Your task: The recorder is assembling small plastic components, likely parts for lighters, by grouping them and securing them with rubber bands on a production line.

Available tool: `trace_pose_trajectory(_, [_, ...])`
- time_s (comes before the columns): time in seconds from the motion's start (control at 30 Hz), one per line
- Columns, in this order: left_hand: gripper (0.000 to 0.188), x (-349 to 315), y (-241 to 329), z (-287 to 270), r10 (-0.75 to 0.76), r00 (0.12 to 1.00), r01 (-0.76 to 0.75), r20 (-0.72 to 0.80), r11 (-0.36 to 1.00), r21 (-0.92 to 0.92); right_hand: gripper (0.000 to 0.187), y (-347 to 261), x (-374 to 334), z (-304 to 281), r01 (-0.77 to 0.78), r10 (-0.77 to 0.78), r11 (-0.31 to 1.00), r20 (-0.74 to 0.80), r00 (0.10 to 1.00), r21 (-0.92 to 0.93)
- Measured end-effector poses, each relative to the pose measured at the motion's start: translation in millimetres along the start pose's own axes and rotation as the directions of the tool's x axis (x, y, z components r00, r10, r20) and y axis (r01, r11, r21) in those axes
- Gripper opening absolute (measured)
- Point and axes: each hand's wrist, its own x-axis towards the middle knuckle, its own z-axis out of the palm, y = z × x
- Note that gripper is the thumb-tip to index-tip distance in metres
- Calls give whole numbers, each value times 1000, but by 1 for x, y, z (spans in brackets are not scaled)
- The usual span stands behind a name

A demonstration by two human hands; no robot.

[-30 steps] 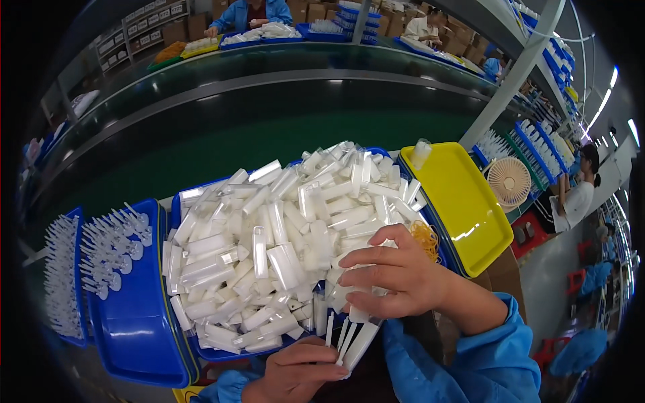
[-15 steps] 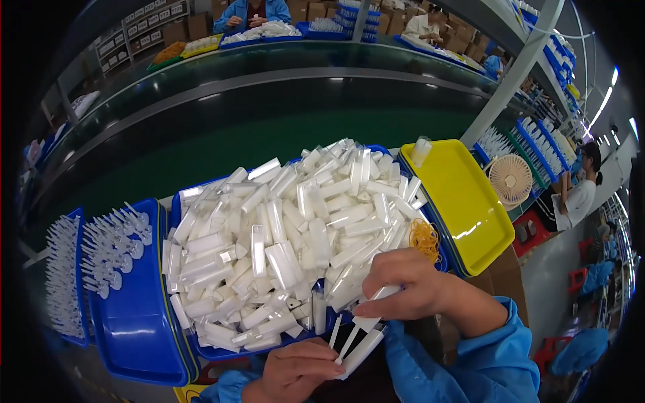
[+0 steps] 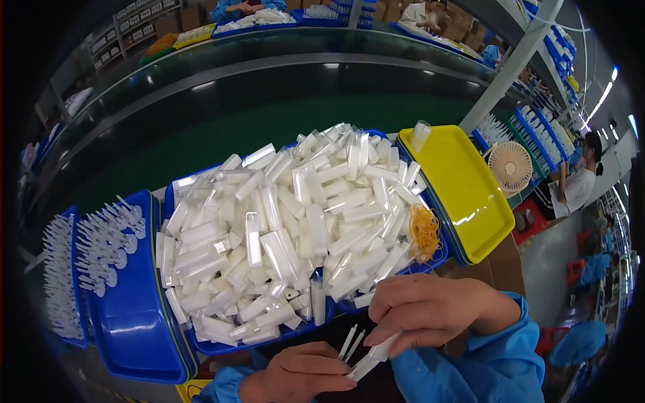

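Low at the front, my left hand (image 3: 302,373) is closed, pinching two thin white sticks (image 3: 351,342) that point up and away. Its fingertips also touch the end of a white plastic piece (image 3: 366,365), whose far end reaches under my right hand (image 3: 430,310). That hand is closed too, thumb and fingers round the piece; its fingers partly hide it. Just beyond both hands lies a large heap of white pieces in clear sleeves (image 3: 282,248), piled over a blue tray (image 3: 222,348).
Yellow rubber bands (image 3: 424,232) lie at the heap's right edge. A yellow tray (image 3: 463,195) with a clear-wrapped piece (image 3: 420,136) stands at right. Left are blue trays (image 3: 131,322) with clear stemmed parts (image 3: 111,245). A green conveyor (image 3: 269,107) runs behind; co-workers sit across it.
My right hand has come down closer to my left, and the piece's parts, apart before, now sit nearly in line. The surroundings have shifted slightly upward in the view.
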Motion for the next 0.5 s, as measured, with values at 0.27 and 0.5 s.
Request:
trace_pose_trajectory(0.27, [26, -9, -3, 15, -278, 889, 244, -364, 960, -139, 31, -2, 9, 29, -21, 21, 999, 13, 1000, 45])
trace_pose_trajectory(0.5, [19, -10, 7, -9, -354, 924, 339, -145, 934, -115, 36, 2, 12, 53, -15, 21, 997, -77, 997, 79])
